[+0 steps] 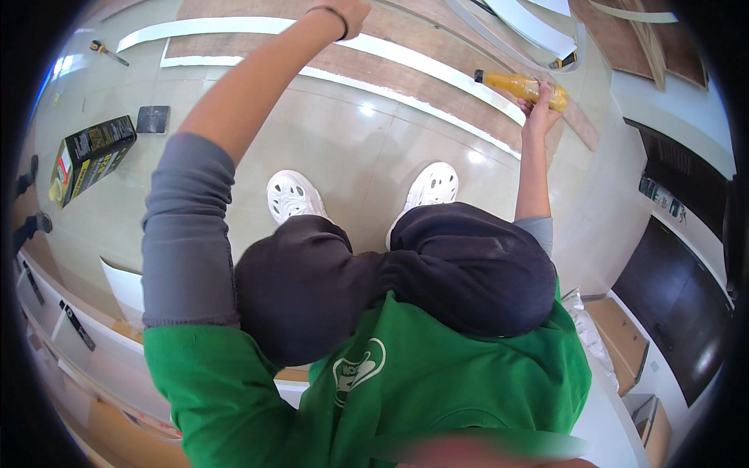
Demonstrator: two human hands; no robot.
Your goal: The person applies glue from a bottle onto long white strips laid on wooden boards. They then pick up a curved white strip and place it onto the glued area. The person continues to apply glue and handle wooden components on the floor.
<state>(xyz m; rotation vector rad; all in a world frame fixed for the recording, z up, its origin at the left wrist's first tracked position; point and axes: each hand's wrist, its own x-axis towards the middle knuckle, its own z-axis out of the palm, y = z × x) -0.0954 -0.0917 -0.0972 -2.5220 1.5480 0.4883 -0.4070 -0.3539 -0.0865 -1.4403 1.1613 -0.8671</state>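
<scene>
My right hand (540,115) is wrapped round a bottle (511,83) of yellow-orange liquid. The bottle lies almost sideways, its dark cap pointing left, above a wooden board on the floor. At the upper edge my left hand (349,17), with a dark band at its wrist, reaches far forward with curled fingers. It is partly cut off, and what it grips, if anything, is hidden. Below it runs a long white strip (413,56) lying along a brown wooden board (390,74). A second white-edged strip (351,80) lies nearer to me.
A utility knife (108,52) and a small dark square (153,119) lie on the tiled floor at left, near a black-and-yellow box (92,160). White curved strips (519,27) and a yellow-black tape measure (563,61) are at the far right. Dark cabinet doors (677,292) stand at right.
</scene>
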